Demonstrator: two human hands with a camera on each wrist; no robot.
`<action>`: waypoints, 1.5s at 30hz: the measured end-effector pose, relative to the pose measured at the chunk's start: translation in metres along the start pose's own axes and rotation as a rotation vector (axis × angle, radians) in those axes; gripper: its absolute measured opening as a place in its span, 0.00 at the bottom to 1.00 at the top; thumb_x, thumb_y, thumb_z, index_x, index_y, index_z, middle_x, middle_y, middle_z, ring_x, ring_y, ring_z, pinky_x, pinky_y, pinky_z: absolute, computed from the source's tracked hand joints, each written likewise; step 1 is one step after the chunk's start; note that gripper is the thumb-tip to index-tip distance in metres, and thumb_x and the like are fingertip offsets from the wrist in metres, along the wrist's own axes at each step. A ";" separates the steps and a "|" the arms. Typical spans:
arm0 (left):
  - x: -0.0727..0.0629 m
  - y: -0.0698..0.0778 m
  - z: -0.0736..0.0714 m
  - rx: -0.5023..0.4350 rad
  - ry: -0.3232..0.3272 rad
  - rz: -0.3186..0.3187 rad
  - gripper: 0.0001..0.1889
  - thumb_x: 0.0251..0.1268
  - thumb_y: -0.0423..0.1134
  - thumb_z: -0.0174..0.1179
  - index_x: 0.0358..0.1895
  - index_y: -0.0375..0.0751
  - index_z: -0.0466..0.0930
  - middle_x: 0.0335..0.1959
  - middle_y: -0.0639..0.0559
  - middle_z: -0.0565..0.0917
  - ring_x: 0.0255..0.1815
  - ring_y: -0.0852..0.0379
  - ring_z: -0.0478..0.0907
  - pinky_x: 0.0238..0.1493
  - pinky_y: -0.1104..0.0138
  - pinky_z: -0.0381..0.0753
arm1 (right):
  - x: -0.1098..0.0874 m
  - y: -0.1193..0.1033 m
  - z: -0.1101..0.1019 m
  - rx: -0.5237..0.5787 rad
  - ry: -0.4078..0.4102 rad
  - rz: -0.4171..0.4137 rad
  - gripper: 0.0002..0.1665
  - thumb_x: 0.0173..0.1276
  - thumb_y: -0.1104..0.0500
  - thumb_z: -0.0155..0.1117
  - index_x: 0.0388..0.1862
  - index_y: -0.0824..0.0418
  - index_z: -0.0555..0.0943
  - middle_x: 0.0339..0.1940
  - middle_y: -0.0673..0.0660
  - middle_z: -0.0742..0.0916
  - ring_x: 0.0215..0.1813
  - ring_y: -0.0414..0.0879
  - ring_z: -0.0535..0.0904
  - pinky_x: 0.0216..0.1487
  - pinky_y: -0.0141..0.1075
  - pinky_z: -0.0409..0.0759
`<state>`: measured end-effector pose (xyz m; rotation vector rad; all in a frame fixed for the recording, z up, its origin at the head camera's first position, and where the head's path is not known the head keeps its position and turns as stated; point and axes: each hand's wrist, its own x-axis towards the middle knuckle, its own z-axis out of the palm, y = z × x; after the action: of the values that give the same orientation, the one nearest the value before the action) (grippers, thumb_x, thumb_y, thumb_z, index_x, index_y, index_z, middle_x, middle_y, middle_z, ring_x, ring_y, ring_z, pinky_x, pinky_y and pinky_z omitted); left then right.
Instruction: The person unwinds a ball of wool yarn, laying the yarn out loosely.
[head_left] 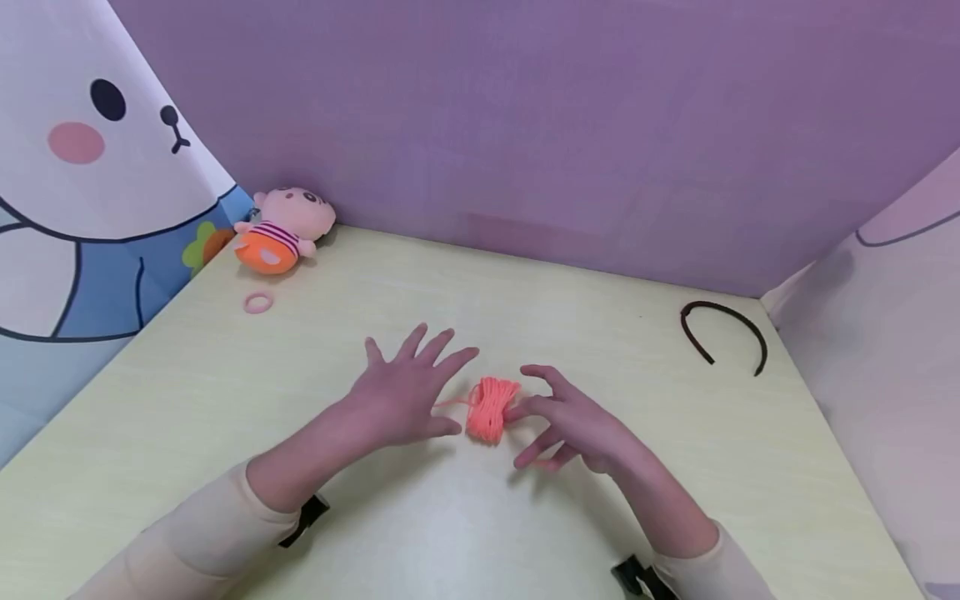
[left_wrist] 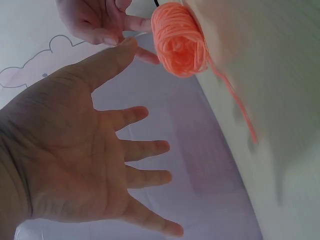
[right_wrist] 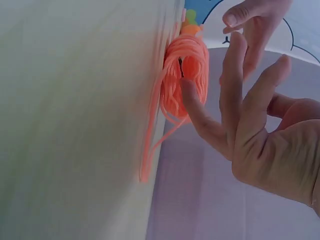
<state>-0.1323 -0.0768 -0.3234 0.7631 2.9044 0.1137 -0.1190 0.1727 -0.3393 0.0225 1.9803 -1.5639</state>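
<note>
Pale sleeves [head_left: 198,529] cover both forearms, each with a black fitting [head_left: 307,517] behind the hand on its underside. The left hand [head_left: 405,393] is released: its fingers are straight and spread wide, gripping nothing. The right hand [head_left: 581,427] grasps nothing either; its fingers are apart and loosely bent. The coral yarn bundle [head_left: 491,410] lies on the tabletop [head_left: 480,292] between the two hands, just beside the left thumb. One right fingertip [right_wrist: 188,86] overlaps the bundle's hollow end in the right wrist view, though I cannot tell whether it goes inside. A loose strand [head_left: 452,402] runs from the bundle toward the left hand.

Beyond the left hand and to its left lies a small pink ring [head_left: 247,305]. Well past the right hand, to its right, a dark headband [head_left: 723,307] lies in an arch. Farther off than the ring, a pink plush toy [head_left: 281,229] leans in the corner beyond the left hand. Behind everything rises a purple wall [head_left: 525,125]; a panel with a printed animal [head_left: 82,183] stands left of the left hand.
</note>
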 end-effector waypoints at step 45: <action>0.003 0.017 0.009 -0.403 -0.112 0.237 0.31 0.77 0.54 0.55 0.77 0.51 0.61 0.61 0.56 0.79 0.42 0.59 0.80 0.53 0.54 0.80 | 0.008 0.001 0.005 0.312 -0.136 -0.131 0.37 0.81 0.51 0.52 0.82 0.48 0.51 0.62 0.63 0.82 0.46 0.53 0.89 0.35 0.37 0.85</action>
<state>-0.1255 -0.0607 -0.3305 0.9899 2.5506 0.6355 -0.1228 0.1659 -0.3448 -0.0873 1.6471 -1.8934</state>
